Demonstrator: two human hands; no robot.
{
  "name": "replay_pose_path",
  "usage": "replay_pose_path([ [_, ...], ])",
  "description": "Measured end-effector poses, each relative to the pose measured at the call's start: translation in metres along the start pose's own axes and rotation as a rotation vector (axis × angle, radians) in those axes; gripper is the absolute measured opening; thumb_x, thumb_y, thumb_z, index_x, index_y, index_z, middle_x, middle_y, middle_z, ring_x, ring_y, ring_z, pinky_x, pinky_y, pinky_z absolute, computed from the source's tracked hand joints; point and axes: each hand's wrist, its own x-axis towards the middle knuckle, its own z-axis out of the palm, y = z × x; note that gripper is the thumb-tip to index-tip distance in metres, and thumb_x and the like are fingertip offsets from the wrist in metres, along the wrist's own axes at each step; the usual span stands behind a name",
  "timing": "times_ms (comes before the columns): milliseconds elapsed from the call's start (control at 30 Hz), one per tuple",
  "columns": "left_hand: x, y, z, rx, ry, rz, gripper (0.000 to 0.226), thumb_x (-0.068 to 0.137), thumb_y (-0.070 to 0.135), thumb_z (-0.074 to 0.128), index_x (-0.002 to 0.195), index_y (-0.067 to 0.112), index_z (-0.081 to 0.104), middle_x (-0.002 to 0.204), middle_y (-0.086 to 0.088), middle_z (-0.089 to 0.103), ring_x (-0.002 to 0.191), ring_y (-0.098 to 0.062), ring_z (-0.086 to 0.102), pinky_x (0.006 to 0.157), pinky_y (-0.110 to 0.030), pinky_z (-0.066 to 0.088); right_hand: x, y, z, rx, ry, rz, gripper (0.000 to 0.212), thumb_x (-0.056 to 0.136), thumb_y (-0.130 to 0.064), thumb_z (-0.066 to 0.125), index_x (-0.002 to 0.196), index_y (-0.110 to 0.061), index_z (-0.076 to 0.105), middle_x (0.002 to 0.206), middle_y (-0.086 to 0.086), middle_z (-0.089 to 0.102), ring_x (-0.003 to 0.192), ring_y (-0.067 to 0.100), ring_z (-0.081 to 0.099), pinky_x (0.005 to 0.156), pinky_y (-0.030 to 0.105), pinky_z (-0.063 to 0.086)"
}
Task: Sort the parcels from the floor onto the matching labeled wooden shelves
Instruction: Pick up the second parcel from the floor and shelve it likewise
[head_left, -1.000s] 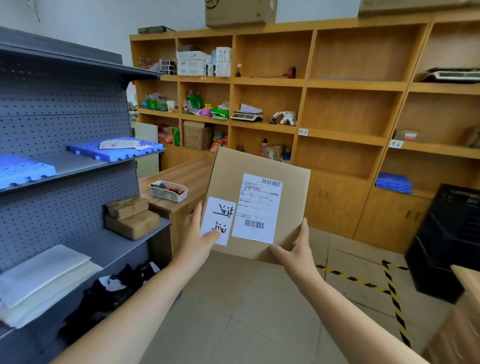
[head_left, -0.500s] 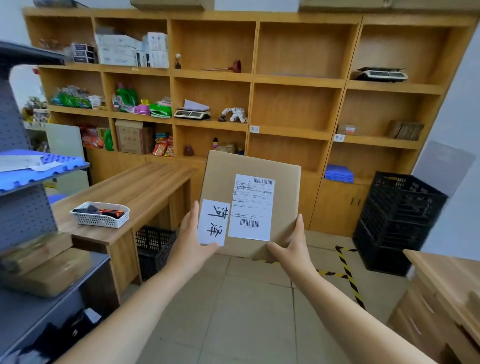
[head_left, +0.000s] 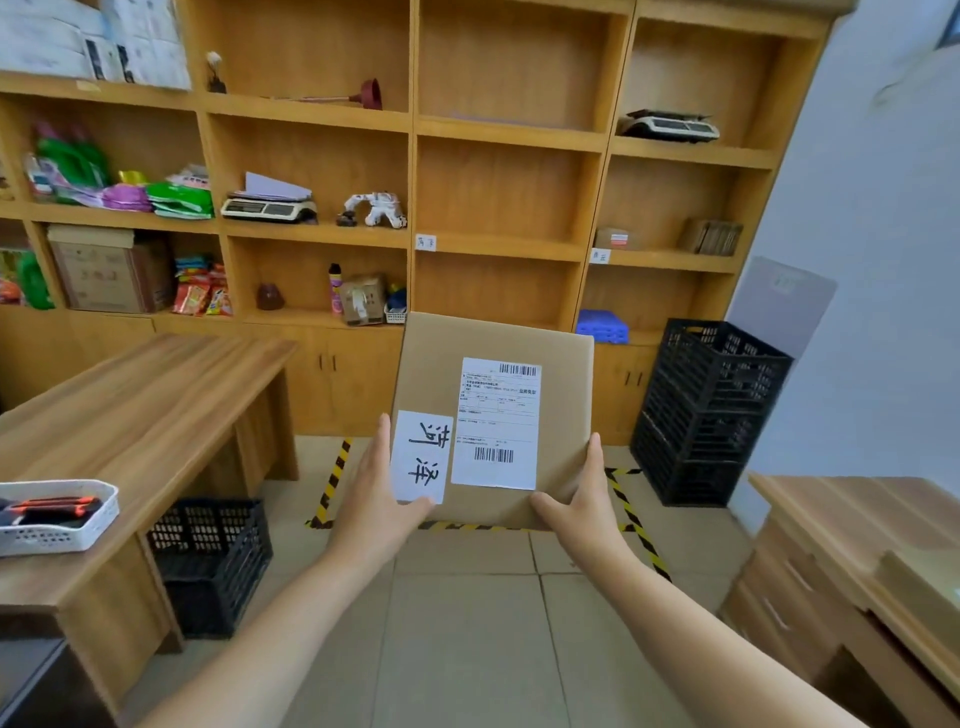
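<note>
I hold a flat brown cardboard parcel (head_left: 561, 384) upright in front of me, its face toward me. It carries a white shipping label and a smaller white slip with handwritten characters. My left hand (head_left: 376, 491) grips its lower left corner and my right hand (head_left: 584, 499) its lower right edge. Behind it stands the wooden shelf unit (head_left: 498, 244). Small white labels mark two shelf edges, one label (head_left: 425, 242) in the middle bay and another label (head_left: 600, 255) in the right bay. A small parcel (head_left: 618, 239) lies on the right labeled shelf.
A wooden desk (head_left: 156, 384) with a white basket (head_left: 57, 514) stands at left, a black crate (head_left: 213, 561) under it. Stacked black crates (head_left: 711, 410) stand at right by the wall. Another wooden desk (head_left: 862, 561) fills the lower right. Yellow-black tape (head_left: 332, 478) marks the tiled floor.
My view has swung right and moved closer to the wooden shelves; the grey metal rack has left the frame. Both hands keep the same grip on the parcel.
</note>
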Motion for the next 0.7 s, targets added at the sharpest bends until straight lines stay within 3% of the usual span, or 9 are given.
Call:
replay_pose_path([
  [167, 0.055, -0.014, 0.033, -0.039, -0.047, 0.003, 0.109, 0.073, 0.015, 0.074, 0.146, 0.035, -0.004, 0.143, 0.005, 0.035, 0.123, -0.015, 0.04, 0.09, -0.032, 0.043, 0.06, 0.017, 0.007, -0.012, 0.018, 0.04, 0.109, 0.073, -0.025, 0.071, 0.145, -0.04, -0.01, 0.153, -0.008, 0.021, 0.136, 0.017, 0.03, 0.106, 0.047, 0.04],
  [300, 0.107, -0.019, 0.056, -0.046, -0.072, 0.025, 0.108, 0.074, 0.015, 0.075, 0.145, 0.038, -0.003, 0.135, 0.012, 0.038, 0.117, -0.01, 0.042, 0.085, -0.026, 0.045, 0.121, 0.029, 0.012, 0.018, -0.008, 0.017, 0.107, 0.077, -0.021, 0.071, 0.146, -0.036, -0.01, 0.154, -0.007, 0.018, 0.138, 0.017, 0.027, 0.11, 0.044, 0.034],
  [367, 0.135, -0.018, 0.067, -0.044, -0.072, 0.045, 0.103, 0.074, 0.013, 0.074, 0.144, 0.038, 0.003, 0.126, 0.02, 0.038, 0.108, -0.002, 0.044, 0.072, -0.015, 0.043, 0.155, 0.033, 0.015, 0.022, -0.015, 0.0, 0.106, 0.078, -0.02, 0.071, 0.146, -0.035, -0.009, 0.154, -0.005, 0.018, 0.139, 0.017, 0.025, 0.111, 0.042, 0.032],
  [433, 0.166, -0.019, 0.078, -0.029, -0.072, 0.055, 0.099, 0.073, 0.016, 0.074, 0.143, 0.04, 0.008, 0.126, 0.022, 0.039, 0.102, 0.004, 0.046, 0.065, -0.012, 0.041, 0.191, 0.035, 0.015, 0.014, -0.02, -0.007, 0.106, 0.079, -0.021, 0.07, 0.146, -0.034, -0.009, 0.155, -0.005, 0.017, 0.14, 0.017, 0.024, 0.111, 0.042, 0.031],
  [600, 0.244, -0.024, 0.106, 0.011, -0.052, 0.071, 0.099, 0.072, 0.021, 0.074, 0.145, 0.037, 0.009, 0.138, 0.019, 0.04, 0.105, 0.011, 0.044, 0.065, -0.012, 0.044, 0.28, 0.039, 0.015, -0.017, -0.04, -0.033, 0.105, 0.079, -0.022, 0.07, 0.147, -0.034, -0.009, 0.155, -0.006, 0.017, 0.14, 0.017, 0.024, 0.111, 0.042, 0.032],
  [700, 0.281, -0.033, 0.118, 0.027, -0.029, 0.073, 0.101, 0.073, 0.02, 0.074, 0.147, 0.032, 0.007, 0.144, 0.013, 0.034, 0.111, 0.006, 0.04, 0.074, -0.013, 0.04, 0.326, 0.042, 0.025, -0.028, -0.048, -0.04, 0.105, 0.078, -0.023, 0.071, 0.146, -0.036, -0.008, 0.155, -0.006, 0.018, 0.139, 0.017, 0.026, 0.11, 0.043, 0.034],
])
